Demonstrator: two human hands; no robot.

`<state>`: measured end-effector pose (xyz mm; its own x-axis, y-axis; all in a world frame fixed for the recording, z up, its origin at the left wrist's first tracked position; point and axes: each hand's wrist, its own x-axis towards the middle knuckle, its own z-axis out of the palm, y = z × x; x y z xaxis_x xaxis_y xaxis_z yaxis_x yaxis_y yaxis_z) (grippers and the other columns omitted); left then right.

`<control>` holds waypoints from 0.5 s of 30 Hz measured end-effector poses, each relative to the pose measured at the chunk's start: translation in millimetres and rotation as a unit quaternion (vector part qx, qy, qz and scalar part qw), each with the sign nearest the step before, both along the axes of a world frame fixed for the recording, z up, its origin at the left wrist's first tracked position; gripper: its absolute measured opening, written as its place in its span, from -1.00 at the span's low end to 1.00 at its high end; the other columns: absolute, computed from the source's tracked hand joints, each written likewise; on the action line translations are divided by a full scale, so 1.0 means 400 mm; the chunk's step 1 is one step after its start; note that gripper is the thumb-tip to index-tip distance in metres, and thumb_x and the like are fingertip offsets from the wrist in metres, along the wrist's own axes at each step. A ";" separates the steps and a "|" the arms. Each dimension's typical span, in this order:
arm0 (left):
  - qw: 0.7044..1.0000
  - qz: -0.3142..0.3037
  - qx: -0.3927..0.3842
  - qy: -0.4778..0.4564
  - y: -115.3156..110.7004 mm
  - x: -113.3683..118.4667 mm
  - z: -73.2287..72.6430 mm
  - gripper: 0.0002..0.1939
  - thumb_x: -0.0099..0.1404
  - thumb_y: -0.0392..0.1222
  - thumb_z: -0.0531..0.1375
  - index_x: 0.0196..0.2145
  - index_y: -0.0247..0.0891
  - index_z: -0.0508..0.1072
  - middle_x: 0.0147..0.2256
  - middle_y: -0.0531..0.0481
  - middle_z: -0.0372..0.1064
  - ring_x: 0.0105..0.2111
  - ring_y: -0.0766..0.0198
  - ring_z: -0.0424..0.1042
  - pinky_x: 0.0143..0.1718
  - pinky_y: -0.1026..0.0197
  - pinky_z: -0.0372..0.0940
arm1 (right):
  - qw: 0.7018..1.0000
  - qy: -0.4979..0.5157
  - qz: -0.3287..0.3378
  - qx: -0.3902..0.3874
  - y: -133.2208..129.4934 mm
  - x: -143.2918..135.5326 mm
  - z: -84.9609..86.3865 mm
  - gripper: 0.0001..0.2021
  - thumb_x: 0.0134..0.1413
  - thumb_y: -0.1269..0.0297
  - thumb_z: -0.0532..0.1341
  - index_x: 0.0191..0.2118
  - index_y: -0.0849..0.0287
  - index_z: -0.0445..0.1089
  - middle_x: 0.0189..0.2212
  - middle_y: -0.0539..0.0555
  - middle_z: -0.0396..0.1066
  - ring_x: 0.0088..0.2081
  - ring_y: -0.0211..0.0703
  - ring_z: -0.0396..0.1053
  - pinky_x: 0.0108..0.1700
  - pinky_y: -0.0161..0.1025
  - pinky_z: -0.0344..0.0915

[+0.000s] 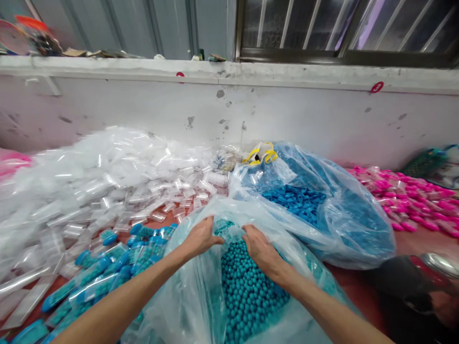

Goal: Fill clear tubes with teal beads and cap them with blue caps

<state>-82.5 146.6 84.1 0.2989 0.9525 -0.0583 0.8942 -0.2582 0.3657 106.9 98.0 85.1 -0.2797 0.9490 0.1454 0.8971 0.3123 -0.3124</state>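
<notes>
A large translucent plastic bag [195, 296] lies open at the bottom centre, with many small round teal beads [247, 291] inside. My left hand [201, 237] is at the left side of its opening, fingers bent and thumb apart, against the plastic. Whether it pinches the film is too unclear to tell. My right hand [261, 249] reaches over the beads at the right side of the opening, fingers forward and curved; its thumb is hidden. Left of the bag are clear tubes with blue caps [96, 272], filled with teal beads.
Clear empty tubes [118, 167] form a big pile at the left. A bag of blue pieces [297, 200] lies behind on the right, with pink pieces [412, 196] beyond it. A dark object with a metal lid [439, 264] is at the right edge. A wall [287, 110] stands behind.
</notes>
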 end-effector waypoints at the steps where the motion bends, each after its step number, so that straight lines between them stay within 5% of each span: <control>1: 1.000 0.001 0.009 -0.027 0.003 0.009 -0.001 -0.43 0.09 -0.03 0.15 0.00 -0.36 0.15 -0.09 -0.22 0.30 -0.07 0.08 0.31 -0.12 0.14 0.21 | 0.999 -0.027 -0.022 0.013 0.002 -0.011 -0.002 -0.73 0.11 0.49 -0.06 -0.11 0.26 0.26 -0.18 0.26 0.33 -0.13 0.03 0.27 -0.09 -0.09 0.19; 4: 0.997 -0.070 0.025 -0.016 -0.003 0.018 -0.016 -0.59 0.16 -0.15 0.09 -0.03 -0.28 0.19 -0.09 -0.13 0.31 -0.07 0.14 0.32 -0.10 0.16 0.20 | 0.994 -0.103 -0.025 0.011 -0.005 -0.052 -0.013 -0.68 0.06 0.57 -0.07 -0.13 0.26 0.30 -0.18 0.30 0.34 -0.15 0.05 0.30 -0.14 -0.08 0.22; 7: 0.979 -0.168 -0.001 0.118 -0.033 -0.013 -0.040 -0.56 0.09 -0.33 0.12 -0.03 -0.20 0.24 -0.14 -0.12 0.36 -0.14 0.12 0.37 -0.17 0.15 0.23 | 0.990 -0.119 0.062 -0.041 -0.034 -0.082 -0.039 -0.74 0.02 0.56 -0.02 -0.25 0.21 0.35 -0.30 0.20 0.39 -0.27 -0.02 0.36 -0.27 -0.16 0.28; 9: 0.965 -0.177 -0.015 0.191 -0.055 -0.045 -0.041 -0.62 0.08 -0.37 0.10 -0.10 -0.21 0.33 -0.23 -0.14 0.41 -0.21 0.08 0.41 -0.24 0.13 0.25 | 0.986 -0.107 0.117 -0.058 -0.054 -0.098 -0.060 -0.79 0.03 0.50 0.01 -0.26 0.21 0.35 -0.30 0.18 0.40 -0.27 -0.01 0.37 -0.29 -0.16 0.29; 12: 0.957 -0.182 -0.023 0.226 -0.072 -0.074 -0.011 -0.83 0.16 -0.26 0.05 -0.37 -0.23 0.45 -0.38 -0.13 0.46 -0.29 0.07 0.44 -0.28 0.13 0.26 | 0.978 -0.080 0.143 -0.126 -0.063 -0.131 -0.083 -0.82 0.05 0.33 0.06 -0.30 0.25 0.37 -0.32 0.23 0.44 -0.28 0.06 0.40 -0.31 -0.12 0.31; 15: 0.948 -0.196 -0.028 0.248 -0.071 -0.070 0.026 -0.72 0.21 -0.15 0.01 -0.49 -0.24 0.47 -0.41 -0.14 0.48 -0.33 0.07 0.45 -0.31 0.12 0.28 | 0.979 -0.022 0.102 -0.177 -0.056 -0.180 -0.094 -0.73 0.00 0.21 0.09 -0.23 0.30 0.35 -0.30 0.28 0.45 -0.27 0.13 0.42 -0.32 -0.07 0.33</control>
